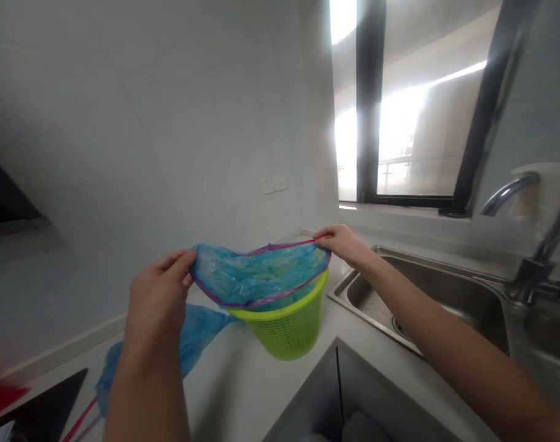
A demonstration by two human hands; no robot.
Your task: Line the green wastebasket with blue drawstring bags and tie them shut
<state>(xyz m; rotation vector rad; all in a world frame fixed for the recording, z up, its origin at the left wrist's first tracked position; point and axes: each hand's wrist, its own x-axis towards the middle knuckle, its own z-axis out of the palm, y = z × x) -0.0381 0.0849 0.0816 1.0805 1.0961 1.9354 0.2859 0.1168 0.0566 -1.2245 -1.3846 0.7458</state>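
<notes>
Well spread: blue bag (261, 273) over green basket (287, 334) at the counter (229, 393)

Before me, a person's bare hands stand well apart on a blue bag's mouth, the left hand (164, 285) pinching its edge at nine o'clock, the right hand (335, 242) pinching it at two. The mouth spreads just above the green basket, with blue film showing inside the rim; the basket stands at the person's twelve o'clock, the sink (464, 288) at its three, and more blue film (201, 331) at its nine, joined or separate I cannot tell.

By my judgement the bag is almost weightless, soft and slick, quick to crumple and easily torn; the purple hem (261, 302) and pink drawstring (303, 243) look the surest hold. The basket, with its mesh wall, should prove light, slightly springy plastic, best taken by the lip.

No brand, label or writing can be read on bag, basket or wall socket (275, 184).
</notes>
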